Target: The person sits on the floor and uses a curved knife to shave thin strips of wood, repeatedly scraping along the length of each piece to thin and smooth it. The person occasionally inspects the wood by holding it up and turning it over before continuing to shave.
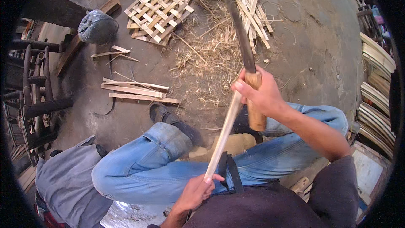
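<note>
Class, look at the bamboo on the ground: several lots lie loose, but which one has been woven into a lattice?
The flat woven panel at the top, left of the loose bundle of strips. Its strips cross over and under in a grid; the strips by the foot just lie side by side.

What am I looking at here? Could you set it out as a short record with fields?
Setting: dirt floor, person seated in blue jeans
Left hand: grips the near end of a long pale bamboo strip
Right hand: grips the wooden handle of a long dark-bladed knife, blade against the strip
Nearby: woven lattice mat of bamboo slats, loose bamboo slats, straw-like shavings
</note>
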The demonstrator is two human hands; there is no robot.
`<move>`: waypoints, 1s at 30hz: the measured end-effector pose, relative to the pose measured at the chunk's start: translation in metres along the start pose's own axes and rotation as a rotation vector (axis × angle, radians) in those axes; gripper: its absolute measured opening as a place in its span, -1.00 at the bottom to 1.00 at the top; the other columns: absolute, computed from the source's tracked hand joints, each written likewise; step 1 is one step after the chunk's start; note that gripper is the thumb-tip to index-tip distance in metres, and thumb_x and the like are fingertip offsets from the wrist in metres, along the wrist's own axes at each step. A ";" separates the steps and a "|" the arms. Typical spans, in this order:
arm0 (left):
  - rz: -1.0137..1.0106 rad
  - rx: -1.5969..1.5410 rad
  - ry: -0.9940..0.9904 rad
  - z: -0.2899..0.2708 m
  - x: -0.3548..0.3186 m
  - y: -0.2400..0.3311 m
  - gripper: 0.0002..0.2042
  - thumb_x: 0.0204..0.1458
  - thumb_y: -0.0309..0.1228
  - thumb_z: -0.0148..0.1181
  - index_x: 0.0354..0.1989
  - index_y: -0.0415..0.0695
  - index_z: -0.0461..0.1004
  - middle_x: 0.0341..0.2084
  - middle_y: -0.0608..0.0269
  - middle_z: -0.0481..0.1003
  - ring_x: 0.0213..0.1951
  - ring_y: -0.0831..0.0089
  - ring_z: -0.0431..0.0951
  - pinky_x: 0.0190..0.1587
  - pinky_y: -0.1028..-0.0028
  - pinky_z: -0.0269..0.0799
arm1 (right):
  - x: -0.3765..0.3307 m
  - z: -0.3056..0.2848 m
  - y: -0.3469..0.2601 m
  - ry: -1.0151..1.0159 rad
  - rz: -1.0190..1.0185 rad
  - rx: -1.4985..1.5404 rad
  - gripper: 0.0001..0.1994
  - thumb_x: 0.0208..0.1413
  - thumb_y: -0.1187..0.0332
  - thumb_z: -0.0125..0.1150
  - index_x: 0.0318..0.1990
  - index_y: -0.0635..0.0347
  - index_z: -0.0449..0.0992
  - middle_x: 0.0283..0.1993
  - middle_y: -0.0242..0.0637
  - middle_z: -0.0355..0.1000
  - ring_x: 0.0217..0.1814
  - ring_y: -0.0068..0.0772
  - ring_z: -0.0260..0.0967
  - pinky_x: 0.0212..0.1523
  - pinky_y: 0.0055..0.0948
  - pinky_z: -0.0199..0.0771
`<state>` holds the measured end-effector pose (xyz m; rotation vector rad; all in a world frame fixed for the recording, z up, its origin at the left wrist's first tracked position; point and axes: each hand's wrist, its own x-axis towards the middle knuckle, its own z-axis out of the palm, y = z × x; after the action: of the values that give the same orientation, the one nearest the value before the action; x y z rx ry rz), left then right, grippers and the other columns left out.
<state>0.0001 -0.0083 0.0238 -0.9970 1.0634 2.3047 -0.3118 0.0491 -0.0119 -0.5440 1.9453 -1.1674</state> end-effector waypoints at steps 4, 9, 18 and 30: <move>0.127 -0.067 0.235 0.018 0.009 0.009 -0.63 0.36 -0.22 -0.17 -0.01 -0.32 0.40 -0.52 0.37 0.38 -0.52 0.65 0.36 -0.46 0.59 0.32 | 0.001 0.031 -0.001 -0.033 -0.087 0.323 -0.70 0.02 0.34 0.36 -0.18 0.27 0.40 -0.46 -0.33 0.45 -0.40 -0.57 0.44 -0.36 -0.40 0.47; 0.215 -0.043 0.275 0.004 0.025 0.015 -0.70 0.34 -0.26 -0.11 -0.15 -0.27 0.42 -0.53 0.32 0.44 -0.58 0.66 0.39 -0.52 0.62 0.33 | -0.038 0.025 -0.004 -0.164 -0.339 -0.368 -0.70 0.03 0.35 0.35 -0.15 0.22 0.38 -0.40 -0.26 0.45 -0.40 -0.36 0.51 -0.35 -0.41 0.52; 0.232 0.002 0.349 0.000 0.025 0.015 -0.71 0.33 -0.26 -0.08 -0.08 -0.27 0.42 -0.54 0.33 0.43 -0.64 0.68 0.37 -0.60 0.65 0.29 | -0.056 -0.022 0.023 -0.025 -0.489 -0.902 -0.84 -0.04 0.40 0.20 -0.33 0.13 0.35 -0.48 -0.18 0.40 -0.48 -0.13 0.48 -0.49 -0.11 0.48; 0.295 -0.089 0.271 -0.005 0.026 0.013 -0.47 0.33 -0.13 -0.13 0.30 -0.29 0.21 -0.54 0.46 0.26 -0.58 0.71 0.24 -0.57 0.67 0.17 | -0.037 0.002 0.014 -0.134 -0.535 -0.833 -0.75 0.03 0.30 0.29 -0.33 0.22 0.34 -0.43 -0.09 0.46 -0.44 0.00 0.48 -0.46 -0.17 0.50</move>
<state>-0.0234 -0.0181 0.0084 -1.2923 1.3000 2.5188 -0.2876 0.0808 -0.0099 -1.6055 2.1808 -0.5191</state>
